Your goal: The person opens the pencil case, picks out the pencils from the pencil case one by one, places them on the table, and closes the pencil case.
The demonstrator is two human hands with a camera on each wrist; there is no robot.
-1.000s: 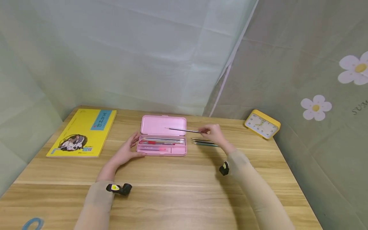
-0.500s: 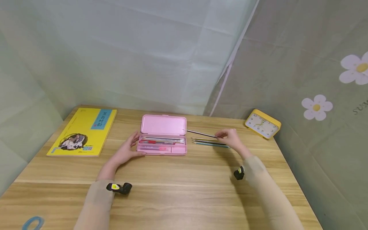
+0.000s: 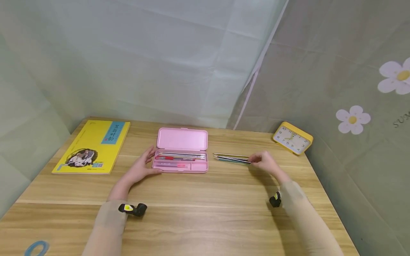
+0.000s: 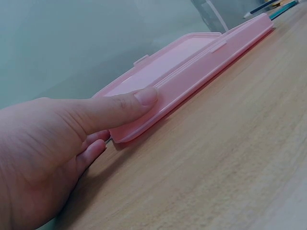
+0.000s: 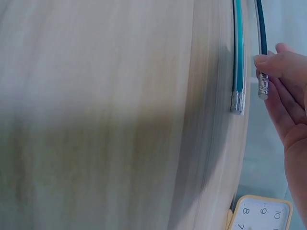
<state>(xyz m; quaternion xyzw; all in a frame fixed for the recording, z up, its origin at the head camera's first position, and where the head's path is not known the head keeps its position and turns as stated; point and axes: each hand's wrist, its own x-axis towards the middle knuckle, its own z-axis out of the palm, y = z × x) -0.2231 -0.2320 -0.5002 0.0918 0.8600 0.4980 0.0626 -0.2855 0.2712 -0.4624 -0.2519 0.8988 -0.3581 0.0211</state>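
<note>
An open pink pencil case (image 3: pixel 182 139) lies on the table with its lid tipped back. Pencils and a red pen (image 3: pixel 169 158) fill its rear compartment; a pink pen (image 3: pixel 173 165) lies in the front one. My left hand (image 3: pixel 141 170) holds the case's left end, its thumb on the front wall in the left wrist view. To the case's right, my right hand (image 3: pixel 266 163) pinches a dark pencil (image 5: pixel 261 38) near its metal-capped end. Beside that pencil lie several others, one teal (image 5: pixel 239 52); in the right wrist view the dark one is apart from it.
A yellow book (image 3: pixel 93 147) lies at the table's left. At the back right stands a yellow alarm clock (image 3: pixel 292 138). Fabric curtains (image 3: pixel 179 71) hang behind the table. A blue ring-like shape (image 3: pixel 36 248) shows at the lower left.
My right hand has carried the dark pencil from over the case's lid to the right and down to the loose pencils. My left hand has stayed on the case.
</note>
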